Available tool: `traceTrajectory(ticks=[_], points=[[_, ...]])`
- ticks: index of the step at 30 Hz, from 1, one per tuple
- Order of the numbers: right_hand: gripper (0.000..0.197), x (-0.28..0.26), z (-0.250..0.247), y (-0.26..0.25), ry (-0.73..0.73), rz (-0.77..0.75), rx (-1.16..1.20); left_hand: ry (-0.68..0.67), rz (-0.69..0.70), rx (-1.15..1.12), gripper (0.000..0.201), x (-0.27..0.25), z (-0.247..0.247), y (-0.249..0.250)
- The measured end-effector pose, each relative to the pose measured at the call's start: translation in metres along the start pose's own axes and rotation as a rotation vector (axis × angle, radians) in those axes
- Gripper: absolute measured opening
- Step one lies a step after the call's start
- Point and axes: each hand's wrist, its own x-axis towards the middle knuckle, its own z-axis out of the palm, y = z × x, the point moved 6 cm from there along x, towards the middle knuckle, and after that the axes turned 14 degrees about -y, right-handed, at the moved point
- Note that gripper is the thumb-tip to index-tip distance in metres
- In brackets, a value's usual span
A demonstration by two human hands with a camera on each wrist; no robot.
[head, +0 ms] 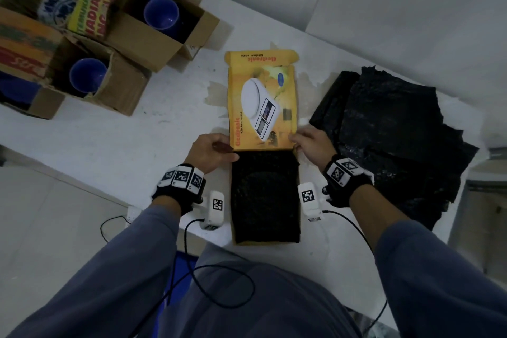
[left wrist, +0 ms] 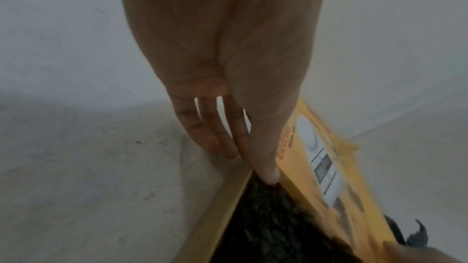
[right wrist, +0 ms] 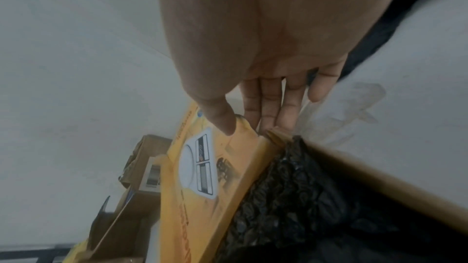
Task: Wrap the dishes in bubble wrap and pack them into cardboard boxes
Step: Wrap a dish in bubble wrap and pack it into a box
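Black bubble wrap hides whatever dish lies in my yellow box, my left fingertips vanish behind its lid, and both wrist views are blurred.

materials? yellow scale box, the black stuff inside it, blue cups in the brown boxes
Yellow scale box: thin printed cardboard, slight sheen; brown raw board shows at its wall edge.
Black wrap: looks like black plastic bubble wrap, glossy, with a bumpy cell texture in the right wrist view.
Blue cups: smooth and glossy; plastic or glazed ceramic, cannot tell.
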Motion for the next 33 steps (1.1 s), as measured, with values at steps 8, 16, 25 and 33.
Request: traceTrajectory(ticks=[8,16,25,33], points=[[0.012,-0.022,-0.003,0.007,0.021,-0.136,-0.246,0.107,0.056,0.080,0.020,-0.014,0.011,0.002],[0.019,-0.061,-0.004,0.005,0.106,-0.246,-0.306,0.099,0.117,0.203,0.026,-0.030,0.024,0.020],[0.036,-0.100,0.010,0.021,0.017,-0.393,-0.351,-0.093,0.148,-0.072,0.040,-0.065,0.039,0.007],[0.054,-0.118,0.020,0.046,-0.003,-0.372,-0.447,-0.030,0.117,-0.048,0.045,-0.086,0.058,0.007]])
